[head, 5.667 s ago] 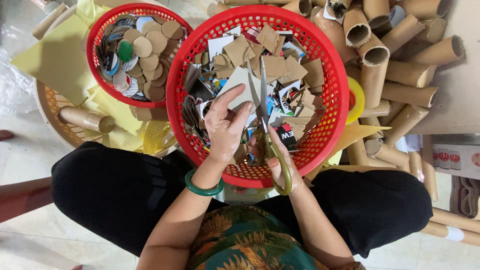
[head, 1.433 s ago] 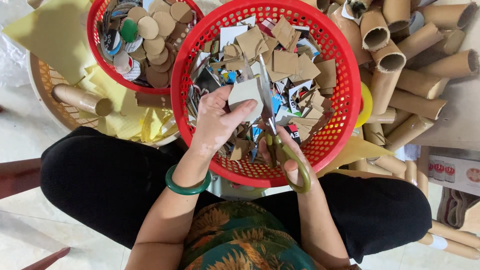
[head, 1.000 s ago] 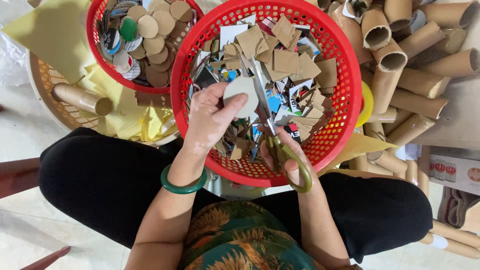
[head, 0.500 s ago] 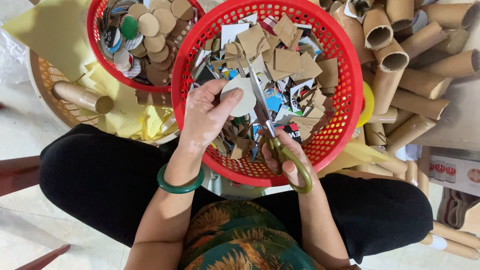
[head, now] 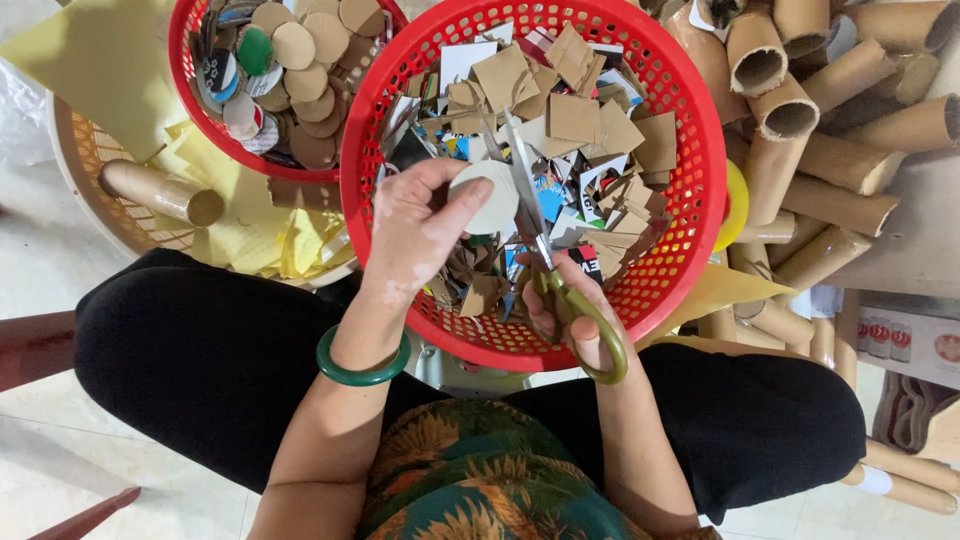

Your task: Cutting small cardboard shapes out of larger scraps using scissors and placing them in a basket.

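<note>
My left hand (head: 415, 235) pinches a round white cardboard disc (head: 490, 197) over a big red basket (head: 690, 215) that rests on my lap. My right hand (head: 570, 320) grips green-handled scissors (head: 545, 250), whose blades run along the disc's right edge. Brown and printed cardboard offcuts (head: 590, 130) fill the basket under both hands. A green bangle (head: 362, 368) circles my left wrist.
A smaller red basket (head: 290, 90) of cut round discs sits at upper left, over a tan woven basket (head: 95, 165) with yellow paper and a cardboard tube (head: 160, 192). Several cardboard tubes (head: 800, 120) are piled on the right. A flat box (head: 910, 340) lies at the right edge.
The piece in my left hand has gone from an angular scrap to a rounded disc as I turned it against the scissors. Both hands stay over the big basket.
</note>
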